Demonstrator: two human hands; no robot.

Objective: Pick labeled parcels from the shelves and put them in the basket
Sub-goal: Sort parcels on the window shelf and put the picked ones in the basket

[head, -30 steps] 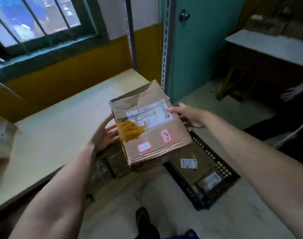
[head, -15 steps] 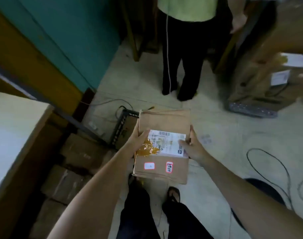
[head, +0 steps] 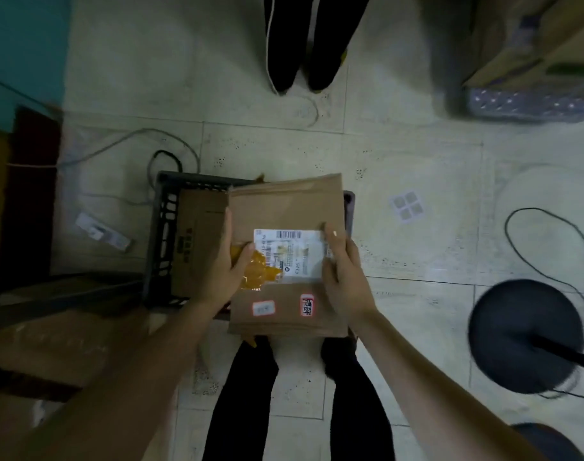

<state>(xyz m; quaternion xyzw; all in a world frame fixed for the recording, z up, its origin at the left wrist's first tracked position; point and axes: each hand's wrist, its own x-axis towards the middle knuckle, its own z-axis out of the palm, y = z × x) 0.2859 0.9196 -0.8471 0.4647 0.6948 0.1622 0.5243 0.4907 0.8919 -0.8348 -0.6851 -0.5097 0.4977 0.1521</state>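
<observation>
I hold a brown cardboard parcel (head: 285, 207) flat in both hands, over the right half of a dark plastic basket (head: 165, 224) that stands on the floor. The parcel carries a white barcode label, a patch of yellow tape and two small red-edged stickers. My left hand (head: 225, 271) grips its left edge, thumb on the yellow tape. My right hand (head: 342, 277) grips its right edge beside the label. Another brown parcel (head: 197, 241) lies inside the basket, partly hidden under the held one.
Another person's dark-trousered legs (head: 294, 44) stand on the tiled floor beyond the basket. Cables (head: 170, 154) trail behind the basket. A round black stand base (head: 523, 334) sits at right. Cardboard boxes (head: 51, 344) lie low at left and a stacked box (head: 530, 54) at top right.
My view has swung from the table down to the floor. The parcel, held in both hands throughout, has come down over the basket.
</observation>
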